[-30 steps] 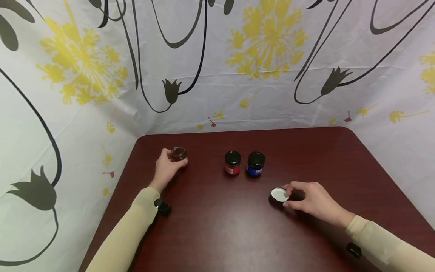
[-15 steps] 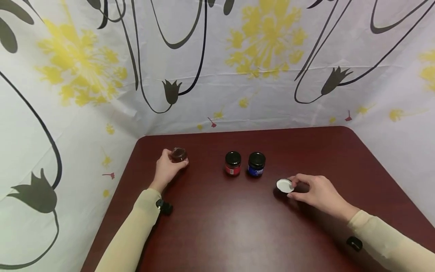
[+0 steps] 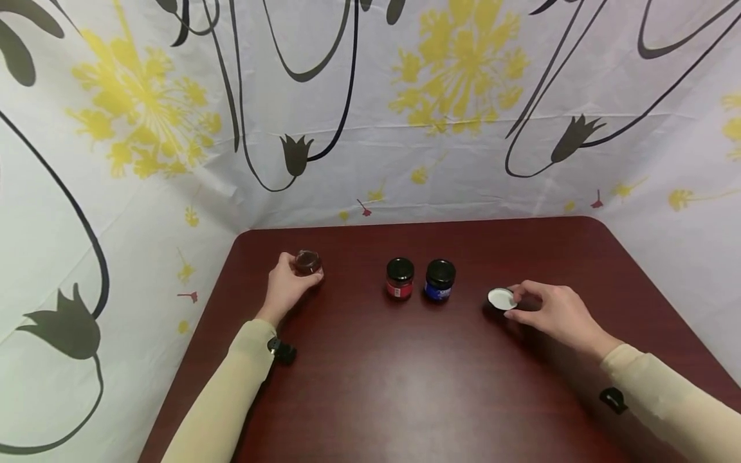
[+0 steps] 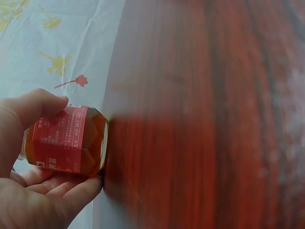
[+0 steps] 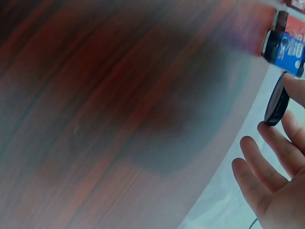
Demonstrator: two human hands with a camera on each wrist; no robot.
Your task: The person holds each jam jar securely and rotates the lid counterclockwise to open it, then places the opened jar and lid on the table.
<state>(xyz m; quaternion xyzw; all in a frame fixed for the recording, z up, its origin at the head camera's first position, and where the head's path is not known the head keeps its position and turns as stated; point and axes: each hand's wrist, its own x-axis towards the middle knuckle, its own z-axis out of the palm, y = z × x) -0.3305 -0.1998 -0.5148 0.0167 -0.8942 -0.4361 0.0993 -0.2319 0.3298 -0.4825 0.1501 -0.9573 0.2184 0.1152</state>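
Note:
At the table's left, my left hand [image 3: 285,286] grips a small lidless glass jar [image 3: 308,261]. In the left wrist view the jar [image 4: 71,140] has a red label over amber-brown contents, with thumb and fingers on either side of it. Over on the right, my right hand [image 3: 556,315] pinches a black lid [image 3: 502,299] by its edge, white inner face up. The right wrist view has the lid [image 5: 277,100] between thumb and fingertips, apart from the table, while the other fingers [image 5: 259,171] spread loosely.
Two jars with black lids stand side by side near the middle of the table [image 3: 370,386]: a red-labelled jar [image 3: 400,278] and a blue-labelled jar [image 3: 440,280]. A patterned cloth [image 3: 370,122] hangs behind the table's back edge and along its sides.
My right hand has carried the lid to the right and farther back over the table. The left hand still holds its jar in nearly the same place.

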